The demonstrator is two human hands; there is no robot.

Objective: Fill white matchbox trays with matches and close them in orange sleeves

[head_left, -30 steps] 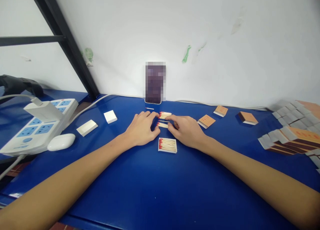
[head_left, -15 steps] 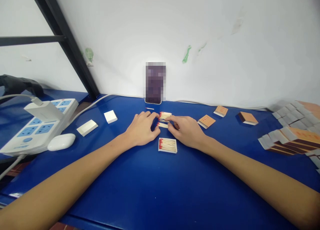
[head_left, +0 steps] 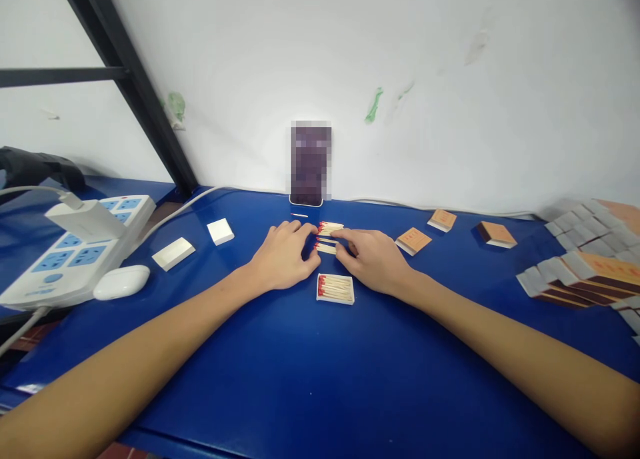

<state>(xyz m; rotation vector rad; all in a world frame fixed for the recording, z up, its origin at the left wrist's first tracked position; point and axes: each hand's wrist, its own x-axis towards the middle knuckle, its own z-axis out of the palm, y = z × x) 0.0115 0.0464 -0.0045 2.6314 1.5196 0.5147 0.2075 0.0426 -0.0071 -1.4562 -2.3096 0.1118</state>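
Observation:
Loose red-tipped matches [head_left: 330,228] lie in a small group on the blue table between my hands, heads to the left. Some more matches [head_left: 327,248] lie just nearer to me, apart from the group. My left hand [head_left: 285,256] rests at the match heads, thumb and index finger spread, fingertips at their ends. My right hand [head_left: 377,259] is at the plain ends, index fingertip on the matches and thumb lower, with a gap between. Its other fingers curl underneath. Closer to me sits an open matchbox tray [head_left: 335,289] filled with matches.
A single match [head_left: 300,215] lies before a phone [head_left: 310,166] leaning on the wall. White trays [head_left: 173,253] are at left, near an earbud case [head_left: 121,282] and a power strip [head_left: 90,252]. Orange matchbox sleeves [head_left: 414,241] lie right, beside stacked matchboxes [head_left: 580,279].
The matches between my hands have parted slightly, with blue table now showing between the far group and the nearer ones. My right index finger has shifted a little; my left hand stays nearly still.

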